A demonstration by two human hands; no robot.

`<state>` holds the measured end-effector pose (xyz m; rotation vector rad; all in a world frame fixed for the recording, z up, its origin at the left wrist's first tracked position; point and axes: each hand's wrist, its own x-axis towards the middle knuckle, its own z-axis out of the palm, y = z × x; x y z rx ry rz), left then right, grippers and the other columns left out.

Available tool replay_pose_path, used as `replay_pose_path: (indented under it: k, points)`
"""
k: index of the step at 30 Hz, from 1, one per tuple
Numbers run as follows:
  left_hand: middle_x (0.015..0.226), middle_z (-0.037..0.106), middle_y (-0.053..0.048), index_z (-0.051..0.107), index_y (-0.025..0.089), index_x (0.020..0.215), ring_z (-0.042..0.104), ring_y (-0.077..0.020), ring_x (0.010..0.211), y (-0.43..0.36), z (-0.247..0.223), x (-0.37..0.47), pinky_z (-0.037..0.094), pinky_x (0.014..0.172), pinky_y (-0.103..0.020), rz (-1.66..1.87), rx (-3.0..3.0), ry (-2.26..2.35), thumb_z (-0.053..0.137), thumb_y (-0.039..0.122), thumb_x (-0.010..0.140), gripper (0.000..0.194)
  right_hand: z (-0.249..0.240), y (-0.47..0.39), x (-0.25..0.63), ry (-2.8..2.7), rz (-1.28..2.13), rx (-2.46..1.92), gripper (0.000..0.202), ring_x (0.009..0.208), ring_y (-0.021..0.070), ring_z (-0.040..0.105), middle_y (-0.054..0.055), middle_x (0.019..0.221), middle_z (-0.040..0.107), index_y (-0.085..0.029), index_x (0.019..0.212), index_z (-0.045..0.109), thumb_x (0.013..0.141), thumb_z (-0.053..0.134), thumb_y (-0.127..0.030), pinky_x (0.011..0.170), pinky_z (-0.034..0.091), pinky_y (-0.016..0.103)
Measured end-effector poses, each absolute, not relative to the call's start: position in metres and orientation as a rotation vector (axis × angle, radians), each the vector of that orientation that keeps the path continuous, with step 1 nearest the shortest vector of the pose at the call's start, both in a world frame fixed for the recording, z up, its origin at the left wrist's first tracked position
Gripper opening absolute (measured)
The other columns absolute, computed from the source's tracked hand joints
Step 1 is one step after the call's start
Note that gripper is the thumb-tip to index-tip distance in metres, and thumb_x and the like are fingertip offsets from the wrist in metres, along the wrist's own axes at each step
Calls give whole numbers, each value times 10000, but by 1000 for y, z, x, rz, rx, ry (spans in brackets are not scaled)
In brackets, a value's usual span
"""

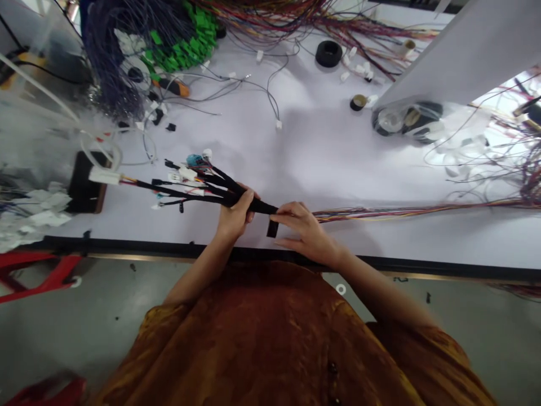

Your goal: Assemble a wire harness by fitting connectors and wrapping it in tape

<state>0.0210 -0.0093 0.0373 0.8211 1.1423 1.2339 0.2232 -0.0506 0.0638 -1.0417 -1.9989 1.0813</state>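
Note:
A wire harness (264, 207) lies across the front of the white table, its left part wrapped in black tape. My left hand (235, 214) is closed around the taped trunk, where several black branches fan out to the left. White and blue connectors (195, 161) tip those branches. My right hand (306, 231) pinches the harness where the tape ends, and a short strip of black tape (273, 228) hangs down by its fingers. From under that hand, bare coloured wires (380, 212) run off to the right.
Purple wires with green connectors (186, 45) are heaped at the back left. A black tape roll (328, 53) and a smaller roll (358, 102) stand farther back. A dark phone (89, 181) lies at left; a grey post (456, 62) rises at right. The black table edge (139, 248) runs before me.

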Motion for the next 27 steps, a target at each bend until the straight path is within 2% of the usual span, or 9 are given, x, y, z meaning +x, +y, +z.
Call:
replay_pose_path:
  k: [3,5,8,13,19,21,23,25,27]
  points:
    - [715,660,19,540,197,797,396,-27,321,-13,43,23,234,302,-197,1232,862,1129,714,330,794,220,56,-61,216,-2005,941,-1111,220,1139,217,530,117,1191,543,-205,1087,656,912,608,-329,986,458,414]
    - [734,665,15,543,199,810,407,-29,330,-16,47,23,243,305,-202,1230,897,1130,713,354,808,230,49,-59,209,-1948,911,-1254,188,1150,229,543,128,1195,543,-187,1020,620,877,635,-308,966,472,403]
    - [745,668,13,533,200,819,418,-29,337,-21,52,23,276,311,-205,1223,967,1128,716,409,815,279,44,-48,195,-1916,906,-1569,354,1012,235,612,131,1163,598,-167,1124,535,805,658,-258,879,502,385]
    - [727,645,32,509,200,830,377,-13,335,-27,47,33,253,309,-191,1255,881,1173,711,425,814,303,37,-31,176,-1938,876,-1923,684,918,258,663,145,1125,665,-139,1462,247,843,527,-216,795,501,367]
    - [670,594,42,563,182,898,555,-87,522,-35,27,52,473,504,-233,1090,860,1118,787,346,710,335,37,-27,196,-1798,1195,-1537,893,920,184,642,130,1210,595,-151,1523,87,791,597,-195,812,523,325]
    - [712,612,22,571,175,862,594,-110,620,-34,26,52,511,608,-262,1063,937,1133,760,323,724,277,44,-16,212,-1872,1324,-1372,909,963,174,621,145,1301,529,-174,1523,163,767,663,-251,805,528,314]
    - [748,618,13,581,175,866,613,-132,698,-30,27,48,520,690,-289,1000,1035,1151,744,304,722,252,54,1,226,-2028,1335,-1303,796,1032,192,592,145,1353,488,-186,1436,391,722,725,-300,818,516,315]
    - [758,607,13,589,174,873,602,-136,715,-25,29,44,505,709,-293,934,1133,1161,744,298,708,259,66,19,233,-2222,1315,-1301,524,1013,195,586,111,1248,568,-179,1185,621,696,748,-317,811,495,308]
    - [761,595,13,588,170,869,584,-131,708,-20,29,41,486,695,-283,906,1191,1157,748,304,694,273,79,33,234,-2398,1330,-1303,268,895,173,595,64,1014,647,-163,910,683,709,738,-333,755,466,286]
